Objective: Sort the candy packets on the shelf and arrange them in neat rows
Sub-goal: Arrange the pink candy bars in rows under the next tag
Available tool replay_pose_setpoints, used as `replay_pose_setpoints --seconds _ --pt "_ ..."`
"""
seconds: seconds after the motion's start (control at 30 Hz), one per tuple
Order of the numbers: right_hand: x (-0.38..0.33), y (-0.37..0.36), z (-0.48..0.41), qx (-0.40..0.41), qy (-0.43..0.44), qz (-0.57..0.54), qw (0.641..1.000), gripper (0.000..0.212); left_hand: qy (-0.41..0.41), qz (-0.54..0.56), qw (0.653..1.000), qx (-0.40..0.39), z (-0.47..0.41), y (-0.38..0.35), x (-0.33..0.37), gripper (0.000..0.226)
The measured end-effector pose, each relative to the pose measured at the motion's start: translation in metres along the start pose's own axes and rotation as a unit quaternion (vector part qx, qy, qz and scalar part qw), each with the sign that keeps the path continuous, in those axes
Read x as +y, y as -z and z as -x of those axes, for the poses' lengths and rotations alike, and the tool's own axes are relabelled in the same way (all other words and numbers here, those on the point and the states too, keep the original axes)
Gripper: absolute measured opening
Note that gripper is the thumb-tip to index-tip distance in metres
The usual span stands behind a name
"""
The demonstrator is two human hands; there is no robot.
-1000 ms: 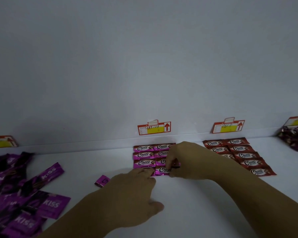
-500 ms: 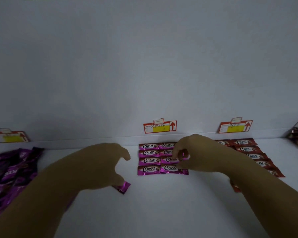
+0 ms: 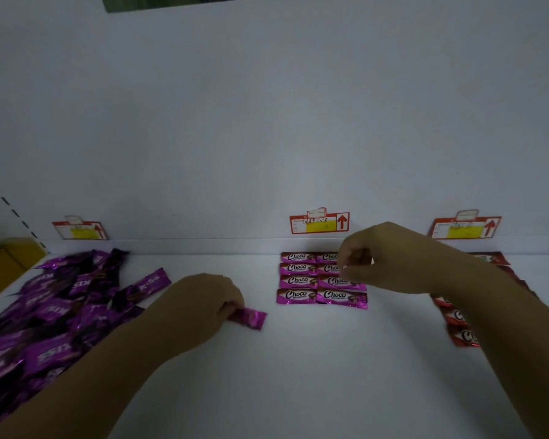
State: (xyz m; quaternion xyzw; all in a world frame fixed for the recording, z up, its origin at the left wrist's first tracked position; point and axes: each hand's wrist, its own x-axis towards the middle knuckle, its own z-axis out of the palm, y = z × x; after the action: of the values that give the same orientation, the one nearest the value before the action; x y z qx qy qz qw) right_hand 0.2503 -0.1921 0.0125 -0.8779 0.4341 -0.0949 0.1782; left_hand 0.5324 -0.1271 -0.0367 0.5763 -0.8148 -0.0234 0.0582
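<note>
Pink Choco packets [image 3: 298, 281] lie in two neat columns on the white shelf [image 3: 314, 359], below the middle price tag. My right hand [image 3: 381, 259] hovers over the right column with fingers curled at a packet in the upper rows; whether it pinches that packet is unclear. My left hand [image 3: 210, 299] grips one end of a loose pink packet [image 3: 251, 317] lying face down, left of the columns. Red Choco packets [image 3: 460, 327] lie in rows on the right, mostly hidden by my right arm.
A loose heap of purple Kiss packets [image 3: 51, 315] covers the shelf's left side. Red and yellow price tags [image 3: 319, 223] hang along the back wall. A yellow object [image 3: 7, 264] sits at the far left edge.
My left hand left the pink columns, moved left and took hold of the loose pink packet. My right hand shifted up from the bottom row toward the upper rows. The view swung left.
</note>
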Motion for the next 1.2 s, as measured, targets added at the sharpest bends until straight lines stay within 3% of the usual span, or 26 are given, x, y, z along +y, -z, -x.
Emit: replay_pose_setpoints --seconds 0.1,0.3,0.43,0.6,0.7,0.8,0.87,1.03,1.2 --pt "-0.01 -0.006 0.001 -0.006 0.023 -0.038 0.999 0.004 0.012 0.03 0.999 0.01 0.003 0.0 -0.001 0.023" --pt "-0.021 -0.013 0.003 -0.029 0.043 -0.047 0.998 0.009 0.019 0.089 0.99 -0.104 0.01 0.004 0.001 0.044" --pt "-0.025 -0.011 0.005 -0.035 0.052 -0.059 0.996 0.006 -0.032 0.1 0.98 -0.17 0.018 0.009 -0.001 0.043" --pt "-0.031 -0.016 0.007 -0.049 0.056 -0.061 0.995 0.005 -0.06 0.025 0.993 -0.096 0.028 0.007 0.006 0.029" --pt "-0.036 -0.023 0.009 -0.058 0.058 -0.052 0.995 0.009 -0.033 0.036 0.997 -0.053 0.031 0.004 0.015 0.027" --pt "-0.044 -0.03 0.009 -0.057 0.051 -0.082 0.994 0.019 0.008 0.134 0.99 -0.046 0.025 0.006 0.029 0.028" --pt "-0.05 -0.034 0.008 -0.066 0.023 -0.169 0.983 0.023 0.032 0.206 0.977 -0.052 0.018 0.008 0.039 0.033" --pt "-0.052 -0.028 0.01 -0.052 -0.027 -0.257 0.965 0.01 0.057 0.294 0.953 -0.047 0.001 0.007 0.063 0.03" --pt "-0.044 -0.02 0.012 0.01 -0.072 -0.29 0.954 0.012 0.076 0.455 0.887 0.0 -0.013 -0.001 0.072 0.018"
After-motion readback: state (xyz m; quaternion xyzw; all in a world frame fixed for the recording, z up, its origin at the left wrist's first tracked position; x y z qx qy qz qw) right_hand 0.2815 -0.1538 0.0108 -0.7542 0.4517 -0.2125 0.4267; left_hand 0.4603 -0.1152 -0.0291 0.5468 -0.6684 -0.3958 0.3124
